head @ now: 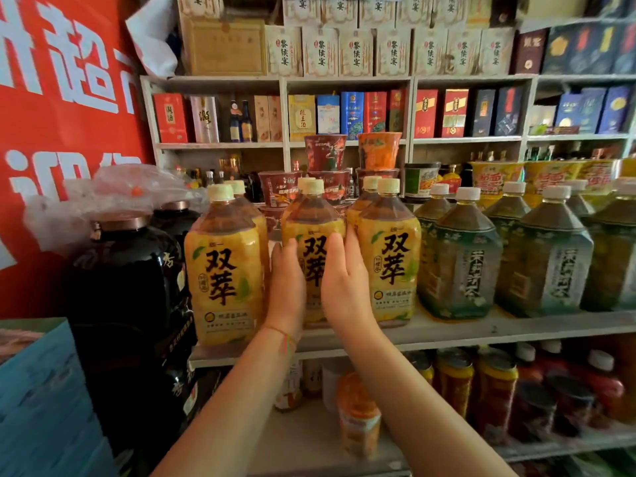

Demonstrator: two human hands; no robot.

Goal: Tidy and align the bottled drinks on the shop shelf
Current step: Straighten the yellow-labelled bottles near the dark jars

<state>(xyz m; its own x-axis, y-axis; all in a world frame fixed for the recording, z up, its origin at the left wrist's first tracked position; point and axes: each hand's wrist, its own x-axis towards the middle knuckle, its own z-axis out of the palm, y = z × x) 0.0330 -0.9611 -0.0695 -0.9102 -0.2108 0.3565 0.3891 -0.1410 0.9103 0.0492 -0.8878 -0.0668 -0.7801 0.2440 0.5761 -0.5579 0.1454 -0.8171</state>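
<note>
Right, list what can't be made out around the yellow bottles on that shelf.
- Middle yellow bottle, head view: both hands, left and right, cover its lower label.
- Bottles behind the front row: only caps show.
- Lower-shelf bottles: blurred, labels unreadable.
- Green bottles at right: row cut by the frame edge.

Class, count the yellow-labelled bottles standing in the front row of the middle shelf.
3. The left bottle stands beside the black jars, the middle bottle sits between both hands, and the right bottle stands next to the green ones. Caps behind show more, partly hidden.
</note>
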